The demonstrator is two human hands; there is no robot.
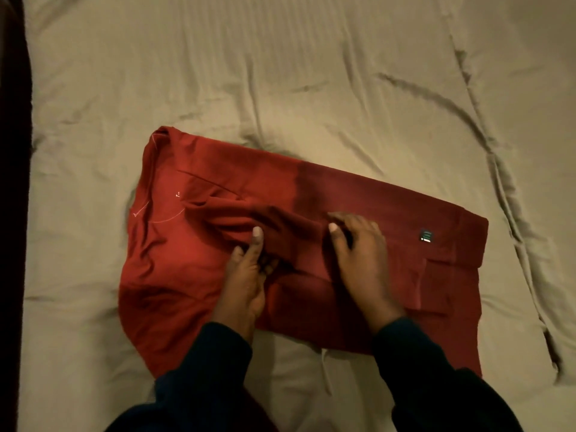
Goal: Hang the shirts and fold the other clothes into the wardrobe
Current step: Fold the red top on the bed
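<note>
While my left hand (246, 272) and right hand (358, 251) each pinch a bunched fold, the red garment (389, 207) lies spread — partly folded — on the bedsheet (280, 73).

Bed sheet (311, 73) (beige, creased) carries a red garment (193, 244), laid flat.

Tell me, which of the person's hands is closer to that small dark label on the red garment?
The right hand. It rests on the red garment just to the left of the small dark label in the picture. The left hand grips bunched fabric farther over, beyond the right hand.
</note>
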